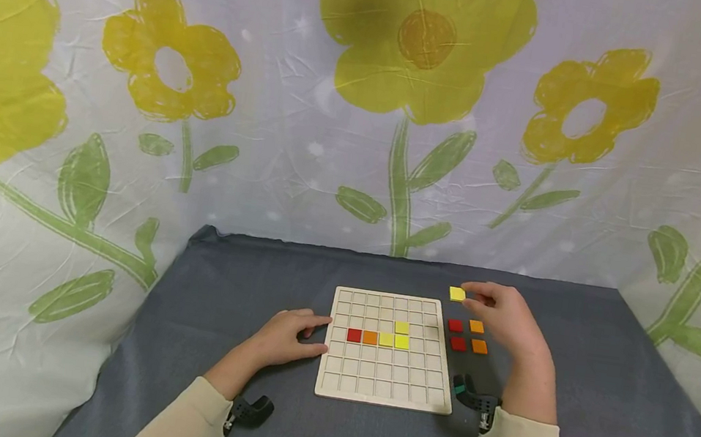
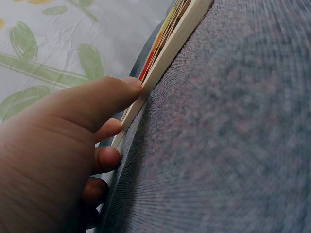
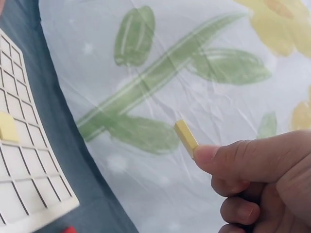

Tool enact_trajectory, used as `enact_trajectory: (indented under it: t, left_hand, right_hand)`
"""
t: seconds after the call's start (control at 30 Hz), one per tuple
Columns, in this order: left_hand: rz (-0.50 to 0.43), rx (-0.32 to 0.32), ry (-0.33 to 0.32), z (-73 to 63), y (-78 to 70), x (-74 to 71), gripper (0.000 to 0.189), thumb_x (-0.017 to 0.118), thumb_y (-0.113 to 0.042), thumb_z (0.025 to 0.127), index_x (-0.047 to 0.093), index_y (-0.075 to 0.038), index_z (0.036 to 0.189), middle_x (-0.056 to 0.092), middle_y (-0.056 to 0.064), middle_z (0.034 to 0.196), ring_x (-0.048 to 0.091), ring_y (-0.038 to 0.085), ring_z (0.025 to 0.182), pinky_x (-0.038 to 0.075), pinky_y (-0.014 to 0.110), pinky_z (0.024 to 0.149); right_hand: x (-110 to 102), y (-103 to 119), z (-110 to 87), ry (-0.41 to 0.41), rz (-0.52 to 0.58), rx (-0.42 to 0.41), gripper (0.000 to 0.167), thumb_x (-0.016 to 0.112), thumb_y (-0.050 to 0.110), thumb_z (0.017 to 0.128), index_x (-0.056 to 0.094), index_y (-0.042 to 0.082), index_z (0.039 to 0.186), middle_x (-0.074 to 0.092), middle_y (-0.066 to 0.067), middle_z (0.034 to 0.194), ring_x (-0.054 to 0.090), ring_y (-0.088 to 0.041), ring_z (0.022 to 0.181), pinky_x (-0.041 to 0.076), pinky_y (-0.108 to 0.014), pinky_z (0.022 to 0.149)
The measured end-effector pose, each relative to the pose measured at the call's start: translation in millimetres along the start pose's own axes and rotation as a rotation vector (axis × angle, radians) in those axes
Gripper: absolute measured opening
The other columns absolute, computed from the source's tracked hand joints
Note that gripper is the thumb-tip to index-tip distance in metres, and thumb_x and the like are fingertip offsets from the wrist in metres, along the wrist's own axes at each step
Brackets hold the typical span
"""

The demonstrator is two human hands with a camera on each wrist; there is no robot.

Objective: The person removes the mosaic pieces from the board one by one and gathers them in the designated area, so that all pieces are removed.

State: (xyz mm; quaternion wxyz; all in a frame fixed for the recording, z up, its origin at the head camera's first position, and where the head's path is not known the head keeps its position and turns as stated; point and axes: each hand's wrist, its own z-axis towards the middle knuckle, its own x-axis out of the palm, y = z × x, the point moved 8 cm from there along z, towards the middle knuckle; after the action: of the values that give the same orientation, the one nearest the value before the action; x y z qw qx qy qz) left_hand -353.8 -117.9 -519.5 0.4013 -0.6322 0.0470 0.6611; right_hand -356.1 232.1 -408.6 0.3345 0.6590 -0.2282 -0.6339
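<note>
A pale wooden grid board (image 1: pixel 382 401) lies on the dark cloth. One row holds a red tile (image 1: pixel 354 336), an orange tile (image 1: pixel 370 338) and two yellow tiles side by side; another yellow tile (image 1: pixel 401 327) sits just above the right one. My left hand (image 1: pixel 284 336) touches the board's left edge with thumb and index fingertips, the other fingers loosely bent. Off the board's far right corner, my right hand (image 1: pixel 503 318) pinches a yellow square tile (image 3: pixel 185 138) between thumb and fingers, raised and seen nearly edge-on in the right wrist view.
Right of the board lie two loose red tiles (image 1: pixel 456 326) and two loose orange tiles (image 1: pixel 478 347), below the right hand in the head view. The dark cloth (image 1: pixel 615 430) covers the table. A flower-printed curtain (image 1: pixel 262 185) stands behind and along both sides.
</note>
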Motion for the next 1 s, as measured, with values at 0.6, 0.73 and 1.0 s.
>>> enact_trajectory:
  t: [0.6, 0.73, 1.0]
  left_hand:
    - [-0.001, 0.000, -0.007, 0.7, 0.6, 0.9, 0.054, 0.075, -0.044, 0.094, 0.067, -0.016, 0.139, 0.042, -0.009, 0.076, 0.030, 0.006, 0.063, 0.031, 0.029, 0.066]
    - [0.005, 0.001, -0.013, 0.8, -0.4, 0.4, 0.053, 0.075, -0.043, 0.094, 0.067, -0.016, 0.139, 0.042, -0.009, 0.076, 0.030, 0.006, 0.062, 0.031, 0.029, 0.065]
    - [-0.004, -0.015, -0.006, 0.6, 0.4, 1.3, 0.054, 0.075, -0.044, 0.094, 0.067, -0.016, 0.139, 0.043, -0.008, 0.076, 0.031, 0.006, 0.063, 0.031, 0.030, 0.066]
  right_hand:
    - [-25.6, -55.5, -15.8, -0.026, -0.004, 0.124, 0.045, 0.061, 0.020, 0.106, 0.056, -0.001, 0.145, 0.055, -0.028, 0.140, 0.057, -0.038, 0.112, 0.048, -0.054, 0.092]
    - [-28.2, -69.7, -21.1, -0.013, -0.007, 0.151, 0.044, 0.061, 0.017, 0.105, 0.055, -0.004, 0.144, 0.056, -0.028, 0.134, 0.054, -0.038, 0.111, 0.046, -0.057, 0.093]
    - [-26.4, -101.4, -26.3, 0.024, 0.000, 0.231, 0.041, 0.060, 0.011, 0.104, 0.057, -0.008, 0.140, 0.048, -0.036, 0.140, 0.048, -0.049, 0.122, 0.039, -0.066, 0.101]
